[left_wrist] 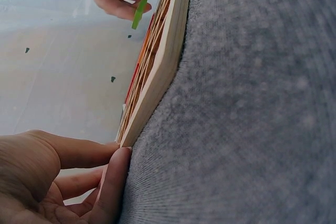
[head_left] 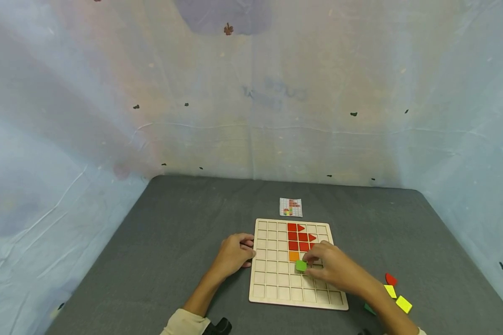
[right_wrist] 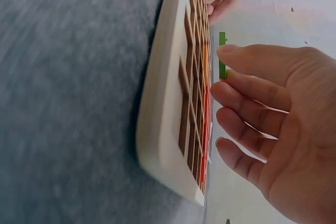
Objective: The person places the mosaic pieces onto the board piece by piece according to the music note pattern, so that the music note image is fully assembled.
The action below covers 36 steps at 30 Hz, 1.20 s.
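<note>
A wooden grid board (head_left: 271, 280) lies flat on the dark table. My left hand (head_left: 234, 253) holds its left edge between thumb and fingertips, seen close up in the left wrist view. Over the middle of the board, my right hand (head_left: 334, 266) pinches a green square tile (head_left: 301, 265) between thumb and forefinger. In the right wrist view that tile (right_wrist: 222, 56) is edge-on, raised off the grid. Red tiles (head_left: 292, 236), some square and some triangular, fill cells in the upper part. An orange square tile (head_left: 294, 256) sits below them, just above the green one.
Behind the board lies a small pattern card (head_left: 291, 207). To the right, near my right forearm, are a red rounded piece (head_left: 390, 279), two yellow pieces (head_left: 404, 304) and a partly hidden dark green piece (head_left: 370, 309). A pale sheet (head_left: 251, 93) hangs around the dark table (head_left: 184, 209).
</note>
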Available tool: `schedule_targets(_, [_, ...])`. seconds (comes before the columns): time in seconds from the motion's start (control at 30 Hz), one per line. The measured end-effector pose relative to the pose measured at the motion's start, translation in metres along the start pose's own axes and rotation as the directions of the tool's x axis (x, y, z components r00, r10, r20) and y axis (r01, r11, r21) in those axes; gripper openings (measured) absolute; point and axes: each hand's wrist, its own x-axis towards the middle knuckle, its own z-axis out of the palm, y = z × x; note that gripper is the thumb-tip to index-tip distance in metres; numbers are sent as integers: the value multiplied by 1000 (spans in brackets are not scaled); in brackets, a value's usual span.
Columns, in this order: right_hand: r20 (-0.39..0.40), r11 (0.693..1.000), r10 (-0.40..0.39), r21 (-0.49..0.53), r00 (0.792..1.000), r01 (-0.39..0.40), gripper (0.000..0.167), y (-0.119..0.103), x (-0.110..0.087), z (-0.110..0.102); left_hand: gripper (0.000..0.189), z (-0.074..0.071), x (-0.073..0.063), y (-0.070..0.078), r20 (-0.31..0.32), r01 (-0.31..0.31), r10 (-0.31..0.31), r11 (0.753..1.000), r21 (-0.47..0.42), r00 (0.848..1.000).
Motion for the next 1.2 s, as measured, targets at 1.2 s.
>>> schedule_targets(1.2, [2,996,-68,54,998,68,24,-6,6,10,43,-1,-2,2,2,-8,8,1000,-10,1000])
